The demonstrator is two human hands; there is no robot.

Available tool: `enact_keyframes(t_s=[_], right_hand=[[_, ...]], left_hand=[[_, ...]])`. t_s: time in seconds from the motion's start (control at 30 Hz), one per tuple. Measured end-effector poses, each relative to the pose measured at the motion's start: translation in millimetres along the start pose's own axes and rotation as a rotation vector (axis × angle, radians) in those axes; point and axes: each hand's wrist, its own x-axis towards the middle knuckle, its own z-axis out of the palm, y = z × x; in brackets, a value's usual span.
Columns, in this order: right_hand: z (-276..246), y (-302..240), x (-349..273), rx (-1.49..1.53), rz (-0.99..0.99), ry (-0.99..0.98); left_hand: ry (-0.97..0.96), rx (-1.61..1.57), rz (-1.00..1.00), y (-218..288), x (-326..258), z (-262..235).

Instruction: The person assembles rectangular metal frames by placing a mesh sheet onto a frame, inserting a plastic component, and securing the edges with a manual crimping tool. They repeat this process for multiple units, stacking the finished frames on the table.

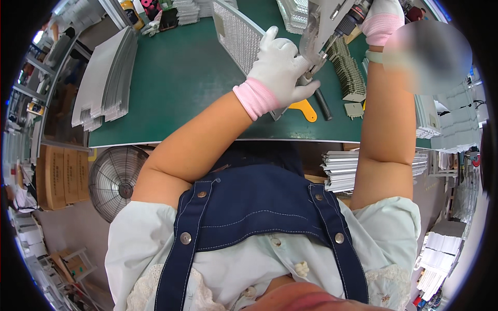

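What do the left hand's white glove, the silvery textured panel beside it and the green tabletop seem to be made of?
Glove: probably knitted fabric, matte, with a ribbed pink cuff. Panel: likely metal, silvery and fine-textured. Tabletop: perhaps rubber or vinyl, smooth and evenly green; the look cannot settle which.

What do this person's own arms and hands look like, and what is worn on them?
The left hand and right hand wear white fabric gloves with pink ribbed cuffs. A pale greenish band sits just past the right cuff. Both forearms are bare below loose, pale short sleeves.
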Motion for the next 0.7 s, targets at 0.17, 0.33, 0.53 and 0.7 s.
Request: enact_keyframes(t_s=[0.17,0.33,0.53,0.7], right_hand=[[10.7,0.5,-3.1,-0.028,-0.015,-0.051],[27.9,4.2,1.8,-0.092,-0.106,-0.013],[-6.2,-0.5,9.9,-0.154,-0.08,-0.086],[24.5,7.0,-4.3,-0.019,0.022,-0.061]], left_hand=[[-0.031,0.017,0.001,-1.0,-0.5,-1.4],[-0.007,0.052,-0.022,6.8,4.7,-6.0],[-0.044,0.128,0.011,4.1,1.0,-1.1],[-0.059,0.127,-0.005,-0.1,-0.1,2.9]])
